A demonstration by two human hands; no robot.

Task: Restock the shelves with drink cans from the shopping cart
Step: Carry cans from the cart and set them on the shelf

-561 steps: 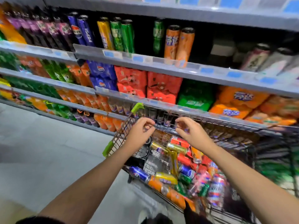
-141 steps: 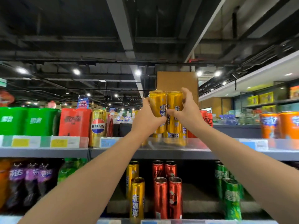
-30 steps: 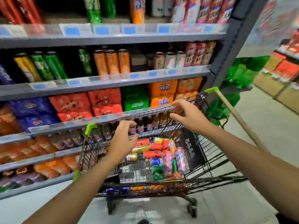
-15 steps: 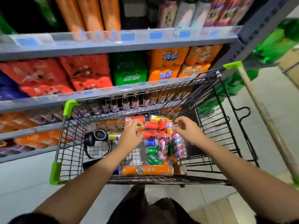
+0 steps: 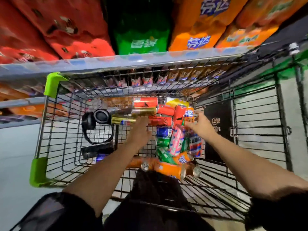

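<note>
Down in the cart (image 5: pixel 50 124), both hands are at the can pile. Left hand (image 5: pixel 140 130) reaches at 12 o'clock toward the gold cans (image 5: pixel 133 115); right hand (image 5: pixel 200 125) touches the orange can (image 5: pixel 189 115) at 1 o'clock. Motion blur: can't tell whether either grips anything. Risks: loose cans (image 5: pixel 168 135) roll and slip when one's pulled; headphones (image 5: pixel 96 124) at 9 o'clock could get knocked.

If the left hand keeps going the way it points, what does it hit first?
Probably the gold cans lying at the far end of the shopping cart; the left hand reaches toward them, fingertips about at them already. Blur and depth leave contact uncertain.
</note>
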